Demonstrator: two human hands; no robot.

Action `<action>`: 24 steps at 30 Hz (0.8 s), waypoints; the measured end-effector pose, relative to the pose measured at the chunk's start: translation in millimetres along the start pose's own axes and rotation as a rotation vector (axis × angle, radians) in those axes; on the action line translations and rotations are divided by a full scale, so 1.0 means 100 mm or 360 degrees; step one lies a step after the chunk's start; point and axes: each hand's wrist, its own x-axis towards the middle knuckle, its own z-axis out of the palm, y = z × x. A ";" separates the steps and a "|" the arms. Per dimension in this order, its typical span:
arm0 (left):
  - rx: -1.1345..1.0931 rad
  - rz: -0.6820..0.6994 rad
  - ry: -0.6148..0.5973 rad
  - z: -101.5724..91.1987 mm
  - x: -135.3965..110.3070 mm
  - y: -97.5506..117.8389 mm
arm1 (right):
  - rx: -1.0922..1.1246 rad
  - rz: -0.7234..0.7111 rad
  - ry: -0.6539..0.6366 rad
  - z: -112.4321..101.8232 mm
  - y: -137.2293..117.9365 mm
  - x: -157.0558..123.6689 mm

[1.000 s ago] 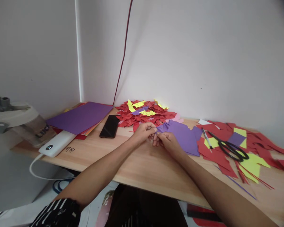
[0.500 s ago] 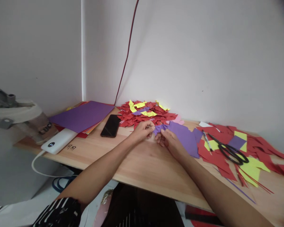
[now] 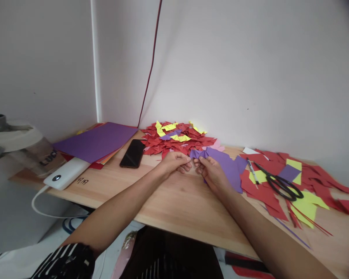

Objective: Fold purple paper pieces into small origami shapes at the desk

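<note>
A small piece of folded purple paper (image 3: 199, 154), creased into little points, is held up over the table between both hands. My left hand (image 3: 177, 161) is closed in a pinch at the paper's left end. My right hand (image 3: 211, 170) grips its lower right edge between thumb and fingers, the other fingers curled beneath. Behind my right hand lies a flat purple sheet (image 3: 225, 170) with a cut edge. Just beyond the hands rises a heap of folded red paper pieces (image 3: 159, 147), with several yellow, purple and pink ones among them.
To the right, black scissors (image 3: 282, 186) and a pen (image 3: 252, 170) lie on red and yellow paper scraps (image 3: 267, 195). On the left are a black phone (image 3: 133, 154), stacked coloured sheets (image 3: 99, 141), a white power bank (image 3: 65, 173) with a cable, and a clear container (image 3: 37, 151).
The folded purple paper shows more of its creased length between the hands, and the right hand has shifted slightly right along it. The view has turned slightly.
</note>
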 end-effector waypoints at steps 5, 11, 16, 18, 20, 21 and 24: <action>0.0071 0.0076 0.0110 0.00 0.00 0.01 | -0.0010 -0.0003 0.0022 0.02 0.03 -0.01; 0.0058 0.0150 0.0278 0.00 -0.01 0.09 | 0.0018 0.0029 0.0011 0.01 0.01 -0.01; 0.0038 0.0303 0.0449 -0.03 -0.03 0.16 | 0.0034 0.0074 -0.0026 -0.01 0.01 -0.01; 0.0028 0.0363 0.0469 -0.03 -0.04 0.18 | 0.0038 0.0092 -0.0043 0.00 0.01 -0.01; 0.0023 0.0403 0.0489 -0.03 -0.04 0.19 | 0.0034 0.0108 -0.0054 0.01 0.00 -0.02; 0.0023 0.0421 0.0498 -0.03 -0.04 0.20 | 0.0028 0.0115 -0.0057 0.02 -0.01 -0.03; 0.0015 0.0450 0.0511 -0.03 -0.03 0.19 | 0.0000 0.0131 -0.0070 0.03 -0.02 -0.04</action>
